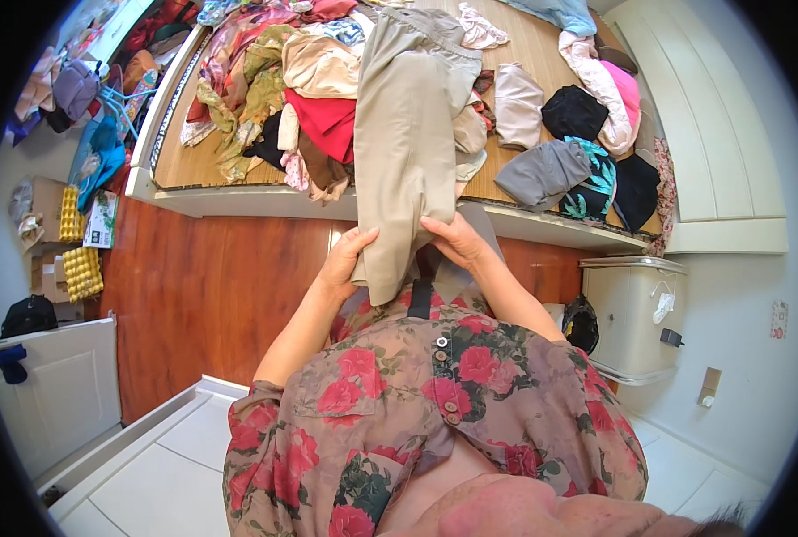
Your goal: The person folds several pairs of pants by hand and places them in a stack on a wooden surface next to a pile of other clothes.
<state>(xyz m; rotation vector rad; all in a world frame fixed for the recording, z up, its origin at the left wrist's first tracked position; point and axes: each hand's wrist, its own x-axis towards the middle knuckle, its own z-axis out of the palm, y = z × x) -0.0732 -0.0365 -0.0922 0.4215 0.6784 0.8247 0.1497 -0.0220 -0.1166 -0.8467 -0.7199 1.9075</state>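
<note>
A pair of light khaki trousers [406,121] lies lengthwise over the bed's near edge, waistband on the far side and leg ends towards me. My left hand [454,236] grips the right side of the legs, thumb on top. My right hand [351,258] holds the left side near the hem, thumb on top and the other fingers mostly hidden beneath. Left of the trousers are a red garment [328,121], a beige garment [322,65] and a green patterned cloth [265,67]. On their right lie a folded grey garment [543,173] and a rolled pale garment [518,106].
The bed's white frame [271,201] runs across in front of me. Black folded garments [575,113] lie at the right. A cream cabinet [630,315] stands right of me on the wooden floor [191,282]. Boxes and yellow egg trays [82,274] are at the left.
</note>
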